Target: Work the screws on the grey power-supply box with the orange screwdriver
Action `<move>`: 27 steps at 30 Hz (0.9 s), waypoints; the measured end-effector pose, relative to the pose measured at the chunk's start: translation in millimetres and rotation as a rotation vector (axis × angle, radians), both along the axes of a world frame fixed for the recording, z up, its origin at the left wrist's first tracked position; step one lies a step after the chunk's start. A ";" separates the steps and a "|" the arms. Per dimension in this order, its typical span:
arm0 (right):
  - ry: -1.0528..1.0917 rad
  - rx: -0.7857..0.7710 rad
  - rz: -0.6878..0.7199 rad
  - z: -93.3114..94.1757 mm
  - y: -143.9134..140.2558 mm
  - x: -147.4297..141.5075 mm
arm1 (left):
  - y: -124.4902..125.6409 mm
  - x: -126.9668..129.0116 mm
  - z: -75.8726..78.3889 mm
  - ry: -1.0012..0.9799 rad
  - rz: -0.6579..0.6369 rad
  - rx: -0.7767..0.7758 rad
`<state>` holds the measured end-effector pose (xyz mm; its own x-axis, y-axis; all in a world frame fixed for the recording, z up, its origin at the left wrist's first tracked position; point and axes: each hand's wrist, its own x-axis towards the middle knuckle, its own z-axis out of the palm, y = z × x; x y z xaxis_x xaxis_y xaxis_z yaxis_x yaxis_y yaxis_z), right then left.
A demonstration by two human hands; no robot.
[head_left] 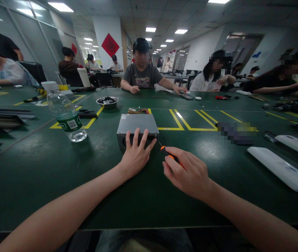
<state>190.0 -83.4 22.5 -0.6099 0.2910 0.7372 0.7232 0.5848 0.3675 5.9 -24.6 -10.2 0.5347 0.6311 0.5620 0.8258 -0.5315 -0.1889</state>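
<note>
Table: dark green top (46,168) with yellow lines, people seated around it.
Box: grey metal box (137,126) at centre; near face mostly hidden.
Left hand (135,155): fingers spread flat against the box.
Right hand (188,171): closed around an orange-handled screwdriver (166,151), tip at the box's right corner; handle largely covered.
Bottle: plastic bottle (66,113) stands left of the box.

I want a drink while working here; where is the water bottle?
In the head view the water bottle stands upright on the green table, left of the grey metal box and beyond the left hand.
</note>
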 end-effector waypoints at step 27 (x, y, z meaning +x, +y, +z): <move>0.050 0.055 0.117 -0.7 2.3 7.5 | -0.3 0.3 0.1 -0.006 -0.004 -0.003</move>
